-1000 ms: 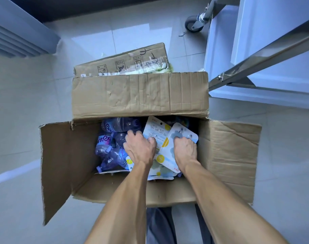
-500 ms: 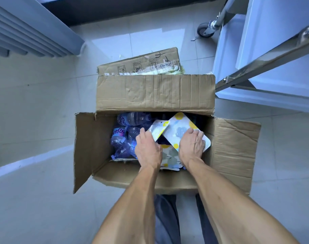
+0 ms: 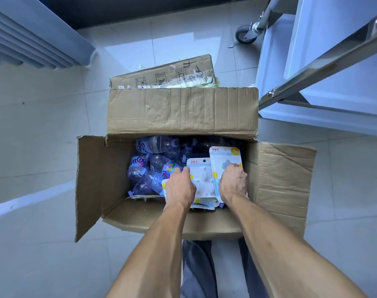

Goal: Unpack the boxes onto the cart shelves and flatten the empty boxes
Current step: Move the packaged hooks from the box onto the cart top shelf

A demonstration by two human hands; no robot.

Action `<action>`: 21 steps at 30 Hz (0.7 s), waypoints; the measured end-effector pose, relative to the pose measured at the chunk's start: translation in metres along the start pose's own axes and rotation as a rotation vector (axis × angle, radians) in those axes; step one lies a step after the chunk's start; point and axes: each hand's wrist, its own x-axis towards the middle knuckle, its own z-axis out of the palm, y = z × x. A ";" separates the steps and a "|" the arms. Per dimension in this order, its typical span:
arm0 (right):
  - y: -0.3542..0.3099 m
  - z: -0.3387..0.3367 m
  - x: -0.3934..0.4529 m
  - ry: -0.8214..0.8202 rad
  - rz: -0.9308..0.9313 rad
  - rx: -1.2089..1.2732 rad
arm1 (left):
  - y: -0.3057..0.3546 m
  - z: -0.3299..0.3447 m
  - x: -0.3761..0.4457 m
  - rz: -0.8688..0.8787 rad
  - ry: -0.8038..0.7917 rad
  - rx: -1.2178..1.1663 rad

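Your legs (image 3: 199, 274): grey trousers, straight below, just behind the box's near wall.

Box (image 3: 278, 181): open on the tiled floor (image 3: 39, 147), four flaps out; the left flap stands up, the far flap leans over the opening's far edge, and the right flap spreads toward the cart.

Your left hand (image 3: 179, 188): inside the box, fingers curled over the edge of a white pack (image 3: 201, 174).

Your right hand (image 3: 233, 182): inside, on the right, fingers bent, gripping a blue pack (image 3: 223, 157) that overlaps the white one.

Bottles (image 3: 155, 162): clear plastic, purple labels, heaped in the left and far part of the box, touching the packs.

Second box (image 3: 164, 75): closed, just beyond the far flap.

Cart (image 3: 312, 67): white shelves and steel rail at right, close to the box's far right corner; a caster (image 3: 243, 35) beyond.

Slatted panel (image 3: 26, 41): far left, well apart. Bare tile lies left of the box.
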 end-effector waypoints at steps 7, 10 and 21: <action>0.019 0.015 0.027 -0.041 -0.008 -0.045 | 0.023 0.024 0.034 0.373 -0.039 0.236; 0.028 0.017 0.038 -0.039 -0.008 -0.045 | 0.036 0.033 0.046 0.317 -0.103 0.213; 0.006 0.005 0.010 -0.036 -0.074 -0.172 | 0.029 0.006 0.026 0.005 -0.159 0.292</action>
